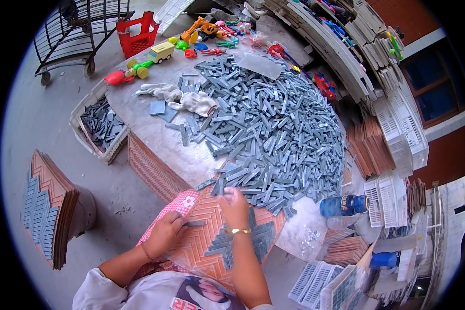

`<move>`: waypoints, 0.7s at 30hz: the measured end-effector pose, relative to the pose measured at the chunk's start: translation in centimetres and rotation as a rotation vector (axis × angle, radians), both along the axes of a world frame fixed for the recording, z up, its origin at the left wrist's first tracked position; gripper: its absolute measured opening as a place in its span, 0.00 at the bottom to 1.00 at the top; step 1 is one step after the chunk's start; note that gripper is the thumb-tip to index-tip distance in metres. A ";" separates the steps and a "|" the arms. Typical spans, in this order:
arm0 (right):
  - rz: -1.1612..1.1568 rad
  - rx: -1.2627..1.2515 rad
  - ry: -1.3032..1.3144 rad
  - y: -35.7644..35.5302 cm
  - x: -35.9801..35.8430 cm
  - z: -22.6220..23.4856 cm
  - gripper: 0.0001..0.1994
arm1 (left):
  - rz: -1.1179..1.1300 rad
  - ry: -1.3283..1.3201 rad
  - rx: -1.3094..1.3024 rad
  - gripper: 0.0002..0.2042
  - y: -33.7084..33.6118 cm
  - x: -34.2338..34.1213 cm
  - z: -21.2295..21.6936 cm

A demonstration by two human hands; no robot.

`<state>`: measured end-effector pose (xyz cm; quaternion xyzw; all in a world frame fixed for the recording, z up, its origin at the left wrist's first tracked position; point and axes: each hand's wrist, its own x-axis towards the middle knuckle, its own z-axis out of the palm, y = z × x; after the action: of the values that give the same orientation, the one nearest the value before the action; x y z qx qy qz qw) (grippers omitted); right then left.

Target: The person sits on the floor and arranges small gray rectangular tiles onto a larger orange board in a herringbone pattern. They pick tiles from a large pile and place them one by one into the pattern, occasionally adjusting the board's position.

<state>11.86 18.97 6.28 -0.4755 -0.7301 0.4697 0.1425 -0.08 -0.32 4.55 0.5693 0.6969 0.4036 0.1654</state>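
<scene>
On the round stone table (pixel 155 150), the left hand (pixel 165 233) pinched one small grey tile strip (pixel 195 223) over an orange herringbone mould tray (pixel 201 227) only partly filled at its right, while the right hand (pixel 234 205), fingers curled, reached into the large heap of grey strips (pixel 274 129).

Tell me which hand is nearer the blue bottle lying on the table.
Right. The right hand is at the near edge of the grey tile pile, with the blue bottle farther to its right. The left hand holds a grey strip farther left, over the orange tray.
</scene>
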 end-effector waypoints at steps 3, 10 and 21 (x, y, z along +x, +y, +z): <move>-0.033 -0.432 0.288 -1.4 3.0 0.1 0.18 | -0.017 0.006 -0.012 0.11 -0.4 0.0 0.1; -0.030 -0.389 0.215 -5.0 6.3 0.2 0.15 | -0.021 -0.004 -0.062 0.13 -1.5 0.1 0.5; 0.287 0.053 -0.208 -9.7 6.4 0.9 0.14 | -0.002 -0.017 -0.042 0.13 -1.7 0.4 0.6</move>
<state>18.27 9.32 7.20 -0.4086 -0.8134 0.4140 0.0100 0.27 -1.98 5.17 0.5629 0.7033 0.3934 0.1839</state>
